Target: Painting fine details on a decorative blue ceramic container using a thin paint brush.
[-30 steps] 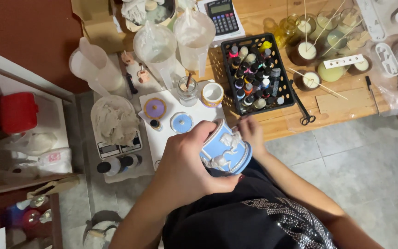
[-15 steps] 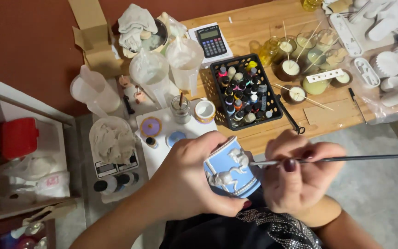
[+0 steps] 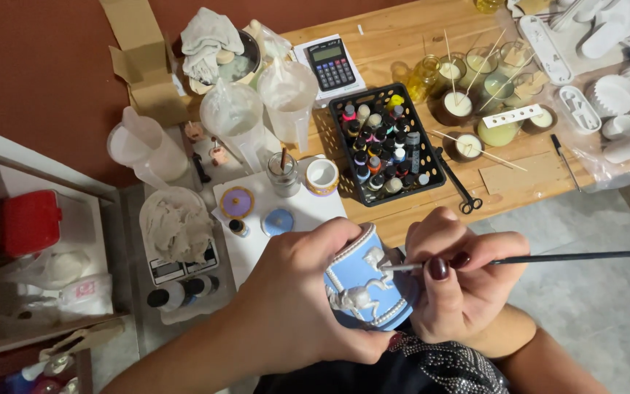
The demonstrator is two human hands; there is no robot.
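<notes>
My left hand [image 3: 297, 292] grips a light-blue cup [image 3: 362, 288] with white raised figures and a beaded white rim, held on its side in front of my chest. My right hand [image 3: 464, 281] pinches a thin paintbrush [image 3: 570, 257] whose long dark handle points right. The brush tip touches the white relief on the cup's side. Part of the cup is hidden behind the fingers of both hands.
A black basket of small paint bottles [image 3: 384, 142] sits on the wooden table [image 3: 534, 171], with a calculator [image 3: 331, 64], scissors [image 3: 461, 188], candle jars with sticks [image 3: 475, 87] and white moulds [image 3: 614, 102]. Plastic jugs [image 3: 238, 117], a jar with a brush [image 3: 284, 171], a scale with a bowl [image 3: 178, 233] and a red box [image 3: 32, 221] stand at left.
My hands and the cup have come closer to the camera. The brush, absent a second ago, now rests with its tip on the cup's white relief.
</notes>
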